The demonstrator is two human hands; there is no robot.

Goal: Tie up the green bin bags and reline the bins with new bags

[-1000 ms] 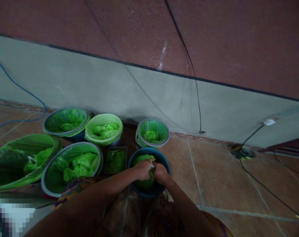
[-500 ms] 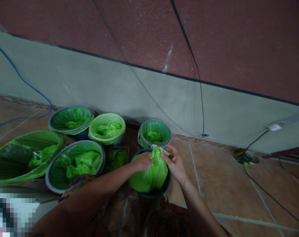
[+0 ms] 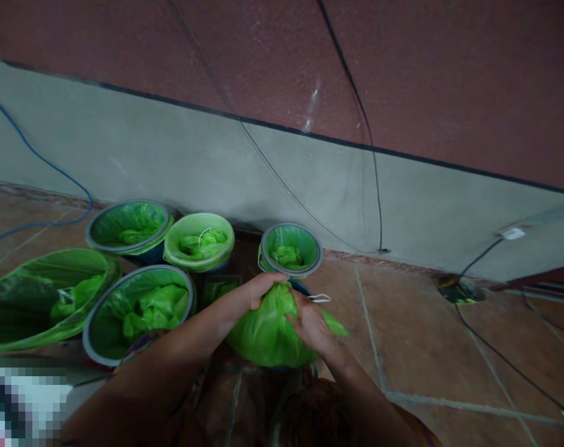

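A green mesh bag (image 3: 273, 338) bulges over a dark blue bucket (image 3: 300, 287), whose rim shows only at the back. My left hand (image 3: 264, 289) is closed on the bag's gathered top from the left. From the right, my right hand (image 3: 309, 320) grips the bag's cloth. A white drawstring (image 3: 320, 298) sticks out past my right hand, and a flap of green cloth spreads to the right below it. My fingertips are partly hidden in the folds.
Several buckets lined with green mesh stand to the left, among them a grey-rimmed one (image 3: 140, 313). Another lined bucket (image 3: 291, 249) stands by the wall just behind my hands. Cables (image 3: 510, 372) cross the tiled floor at right; a blue cable (image 3: 40, 146) hangs at left.
The bag has spread wider over the bucket, and a flap now sticks out to the right. Both hands have shifted on its top; the drawstring now hangs out to the right.
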